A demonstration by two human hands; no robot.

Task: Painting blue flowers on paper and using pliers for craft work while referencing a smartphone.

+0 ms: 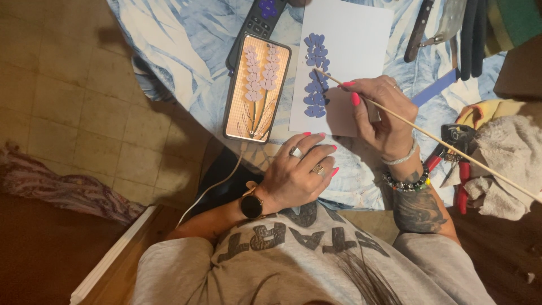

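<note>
The tabletop [186, 39], covered in a blue leaf-print cloth, fills the space ahead of both hands, and its near edge runs just under the wrists. On it, straight beyond the knuckles, lies a white card [355, 39] with its long axis pointing away from the person. A column of purple paper petals [315, 76] runs along that axis near the card's left edge.

The right hand [377, 116] rests on the card's near right corner, fingers closed around a long thin wooden stick [429, 138]. The stick slants from past the right forearm up and to the left, its tip touching the petal column about midway. This hand is the nearer one to the petals.

The left hand [296, 172] lies flat and open, palm down, holding nothing, fingertips touching or just short of the card's near edge.

Just left of the card a phone [257, 87] lies parallel to it, showing a lavender picture, with a remote control [257, 25] beyond it. Red-handled pliers [454, 152] and a fluffy cloth [502, 164] crowd the right side, so free room lies mostly over the card.
</note>
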